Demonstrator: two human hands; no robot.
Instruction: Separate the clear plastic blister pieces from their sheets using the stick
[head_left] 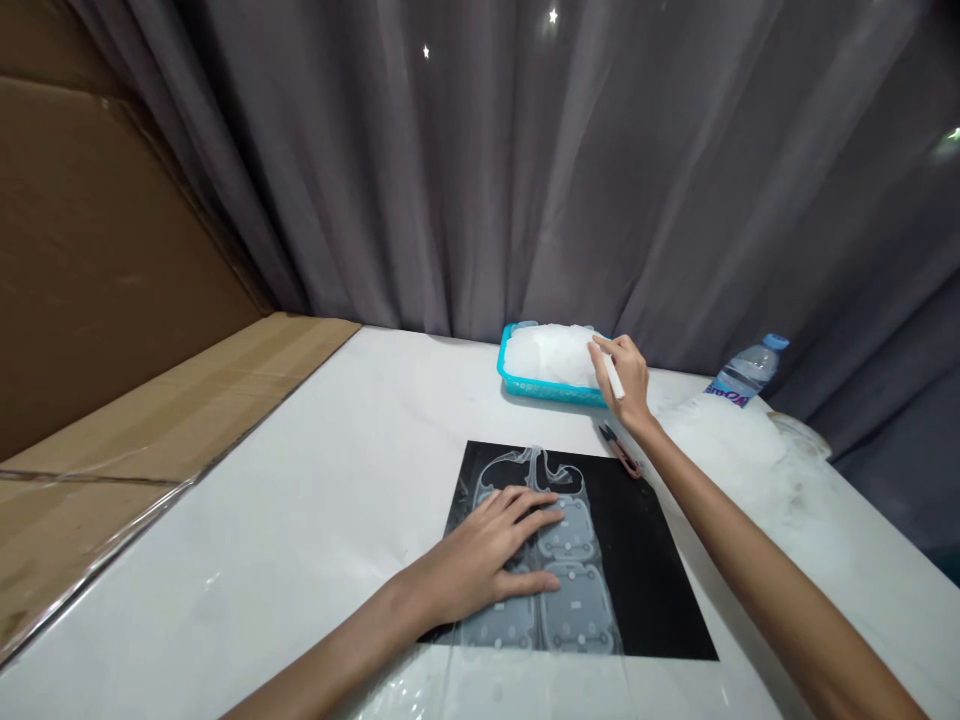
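My left hand (495, 545) lies flat, fingers spread, on a translucent moulded sheet (574, 610) with rounded square sections. The sheet rests on a black mat (649, 580), and its lower end runs past the mat's near edge. At its far end are thin curved plastic strips (534, 468). My right hand (626, 375) is closed around a slim white stick-like piece (614, 378), whose exact kind I cannot make out. That hand is at the right end of a turquoise basket (555, 390) heaped with white, soft-looking material (551, 352). Small thread snips (621, 450) lie below my right wrist.
A clear water bottle with a blue cap (742, 375) leans at the right, beside a mound of white material (724, 430) and a roll of tape (802, 432). Cardboard (112, 400) borders the left side. A grey curtain (480, 170) hangs behind the white table (337, 470).
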